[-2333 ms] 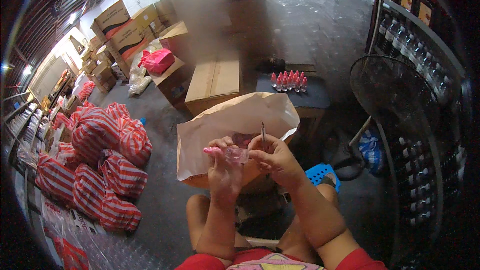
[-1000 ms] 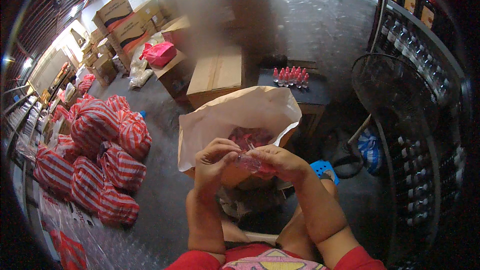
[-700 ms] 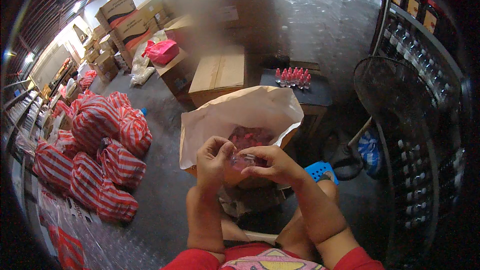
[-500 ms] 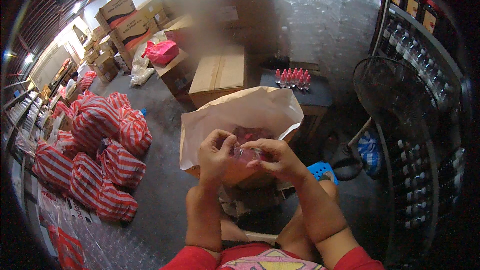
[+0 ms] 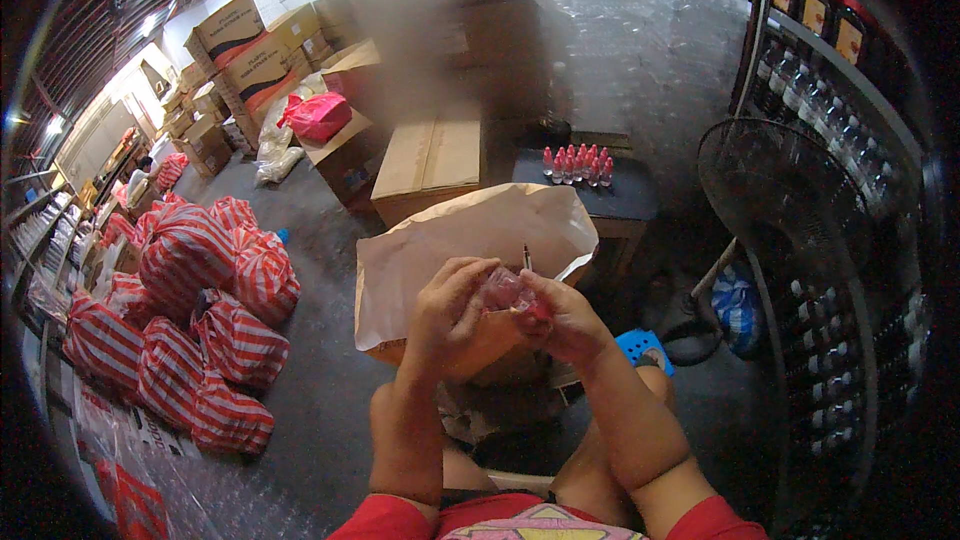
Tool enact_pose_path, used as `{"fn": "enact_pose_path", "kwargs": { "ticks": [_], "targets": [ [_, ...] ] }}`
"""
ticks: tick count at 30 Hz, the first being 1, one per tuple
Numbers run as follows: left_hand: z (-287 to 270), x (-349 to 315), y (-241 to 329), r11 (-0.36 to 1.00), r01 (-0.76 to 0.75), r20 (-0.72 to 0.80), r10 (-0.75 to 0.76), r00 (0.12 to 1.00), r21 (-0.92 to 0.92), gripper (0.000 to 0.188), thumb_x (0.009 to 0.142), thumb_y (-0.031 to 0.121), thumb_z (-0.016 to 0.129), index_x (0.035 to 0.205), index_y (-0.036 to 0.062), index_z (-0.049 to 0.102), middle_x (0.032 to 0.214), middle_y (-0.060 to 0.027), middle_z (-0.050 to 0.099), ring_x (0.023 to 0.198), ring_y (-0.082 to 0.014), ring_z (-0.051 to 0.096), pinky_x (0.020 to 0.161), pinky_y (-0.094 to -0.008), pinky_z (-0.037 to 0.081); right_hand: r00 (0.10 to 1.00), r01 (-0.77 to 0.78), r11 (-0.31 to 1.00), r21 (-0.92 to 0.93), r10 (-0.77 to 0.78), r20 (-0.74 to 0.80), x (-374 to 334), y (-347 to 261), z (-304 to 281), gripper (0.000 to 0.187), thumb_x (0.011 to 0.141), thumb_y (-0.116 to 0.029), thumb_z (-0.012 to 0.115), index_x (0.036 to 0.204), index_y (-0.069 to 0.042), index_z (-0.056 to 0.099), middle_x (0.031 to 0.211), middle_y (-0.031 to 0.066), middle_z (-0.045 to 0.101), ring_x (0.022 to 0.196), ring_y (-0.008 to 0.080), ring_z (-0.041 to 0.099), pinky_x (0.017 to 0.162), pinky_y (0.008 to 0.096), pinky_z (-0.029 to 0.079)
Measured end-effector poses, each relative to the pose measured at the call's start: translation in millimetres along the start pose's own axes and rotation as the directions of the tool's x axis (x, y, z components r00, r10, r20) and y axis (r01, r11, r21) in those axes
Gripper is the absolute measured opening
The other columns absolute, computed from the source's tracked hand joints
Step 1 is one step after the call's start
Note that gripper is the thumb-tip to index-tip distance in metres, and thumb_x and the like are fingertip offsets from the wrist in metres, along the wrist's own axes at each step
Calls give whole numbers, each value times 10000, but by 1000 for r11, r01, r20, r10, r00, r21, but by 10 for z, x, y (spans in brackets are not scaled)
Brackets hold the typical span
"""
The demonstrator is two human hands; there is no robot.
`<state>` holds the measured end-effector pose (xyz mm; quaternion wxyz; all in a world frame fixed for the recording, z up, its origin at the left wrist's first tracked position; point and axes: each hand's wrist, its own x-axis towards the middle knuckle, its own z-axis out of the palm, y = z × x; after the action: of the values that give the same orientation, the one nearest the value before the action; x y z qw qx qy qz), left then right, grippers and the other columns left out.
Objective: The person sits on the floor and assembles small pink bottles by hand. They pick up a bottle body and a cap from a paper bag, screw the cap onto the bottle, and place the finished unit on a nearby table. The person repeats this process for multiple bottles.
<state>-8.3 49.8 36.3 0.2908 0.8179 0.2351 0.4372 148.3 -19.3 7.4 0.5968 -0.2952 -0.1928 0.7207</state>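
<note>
Both my hands meet over the near edge of a big open brown paper bag [image 5: 450, 225]. A small clear plastic thing [image 5: 503, 290] with a pinkish tint sits between them, its exact kind unclear. My left hand [image 5: 452, 305] is closed around its left side. Curled round its other side is my right hand [image 5: 568, 318], with something red [image 5: 537, 314] showing by the palm. A thin dark, pen-like stick [image 5: 527, 258] juts up beside the right fingers. What lies in the bottom of the bag is hidden by my hands.
Several small clear bottles with pink caps [image 5: 578, 164] stand on a dark low table [image 5: 625, 195] beyond the bag. Red-striped sacks [image 5: 190, 250] are heaped at left. A closed carton [image 5: 428, 160] stands behind the bag; a fan [image 5: 780, 180] and bottle shelves [image 5: 820, 100] are at right.
My hands have turned and closed further around the clear plastic thing. The red part and the thin upright stick now show at the right hand. The view has shifted slightly.
</note>
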Motion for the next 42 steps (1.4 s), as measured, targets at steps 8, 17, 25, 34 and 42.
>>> {"fn": "enact_pose_path", "kwargs": {
  "ticks": [8,17,25,34,42],
  "targets": [
    [-2,-40,-52,998,48,-58,-51,997,-51,133,723,-45,655,845,2,628,808,-94,596,732,-199,608,646,-289,480,998,-4,999,45,1,65,47,46,-87,306,944,-349,459,1041,-73,552,738,-16,548,513,40,436,434,176,351],
    [-21,-135,-154,991,55,-98,-43,994,124,120,697,-37,666,781,9,594,772,-89,565,689,-198,581,602,-298,450,844,389,511,-767,-532,73,47,86,31,326,922,-305,512,1040,-8,578,859,86,628,699,142,585,617,256,467],
    [-44,-197,296,981,-59,26,65,998,-186,116,721,-6,659,830,10,623,768,-81,570,735,-194,585,649,-290,457,659,403,275,-873,-749,68,185,81,-71,337,911,-296,536,1045,9,591,866,101,647,782,176,612,701,295,478],
    [-226,294,-401,804,188,-159,-117,980,565,210,714,33,690,913,9,629,946,-124,591,867,-209,582,740,-324,464,930,314,913,-261,-351,-111,-23,-82,18,322,952,-328,449,1024,-45,584,655,1,537,508,45,467,421,190,343],
    [104,85,77,999,15,-216,-6,976,38,169,682,49,709,848,55,673,1067,-120,507,1002,-263,523,874,-374,419,994,102,994,49,-100,-54,1,27,-113,323,956,-353,433,1042,-81,583,748,-7,587,533,61,504,435,195,407]
  ]
}}
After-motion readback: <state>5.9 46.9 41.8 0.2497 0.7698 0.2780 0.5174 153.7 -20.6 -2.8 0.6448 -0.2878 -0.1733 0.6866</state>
